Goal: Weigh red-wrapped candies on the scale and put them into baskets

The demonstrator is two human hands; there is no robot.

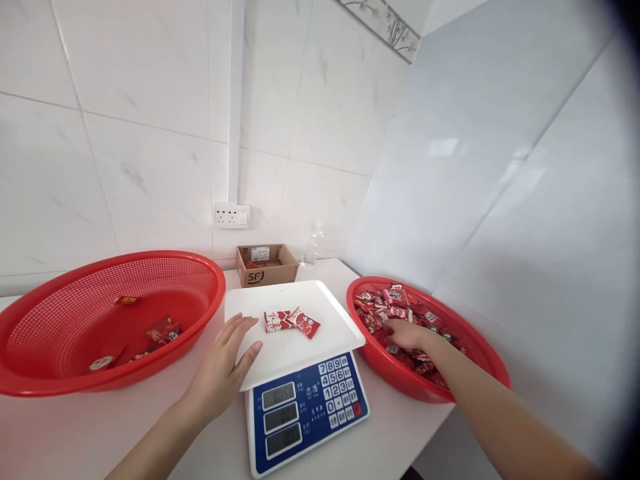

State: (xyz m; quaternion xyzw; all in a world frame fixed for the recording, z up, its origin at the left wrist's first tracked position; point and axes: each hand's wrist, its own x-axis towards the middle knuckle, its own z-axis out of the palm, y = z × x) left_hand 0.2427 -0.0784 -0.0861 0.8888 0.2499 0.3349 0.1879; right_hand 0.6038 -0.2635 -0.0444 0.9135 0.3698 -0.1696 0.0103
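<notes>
While the right hand (pixel 406 333) is among the red packets (pixel 374 308) in the right basket (pixel 395 379), its fingertips are partly hidden, so I cannot tell whether its grip pinches one. The left hand (pixel 225 363) has its grip spread over the left edge of the white tray (pixel 336 317), on which two small wrapped packets (pixel 278 321) lie touching each other.

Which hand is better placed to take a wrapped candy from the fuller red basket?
Probably the right hand: its fingers are among the wrapped candies in that red basket, while the left hand is at the scale's white tray.
</notes>
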